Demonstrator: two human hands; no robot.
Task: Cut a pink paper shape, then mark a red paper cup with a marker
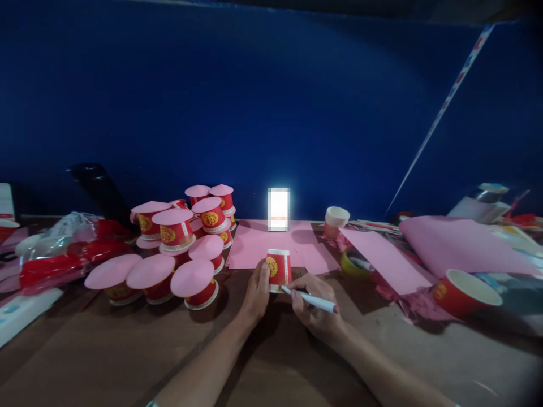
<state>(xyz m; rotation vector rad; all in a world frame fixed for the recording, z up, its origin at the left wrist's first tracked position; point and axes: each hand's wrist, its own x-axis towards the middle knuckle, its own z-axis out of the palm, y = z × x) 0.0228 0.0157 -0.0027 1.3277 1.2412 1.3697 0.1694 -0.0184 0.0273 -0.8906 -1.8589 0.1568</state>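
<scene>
An upside-down red paper cup (278,269) with a gold emblem stands on pink paper (258,243) on the brown table. My left hand (256,294) grips its left side, thumb against the wall. My right hand (314,310) is closed round a white pen (309,299) whose tip touches the cup's base rim on the right.
A pile of several red cups capped with pink paper discs (182,249) fills the left. A bright phone (279,208) leans on the blue wall. An upright cup (336,221), a tipped red cup (464,291), tape roll (354,263), more pink sheets (458,243) and plastic bags (63,249) lie around.
</scene>
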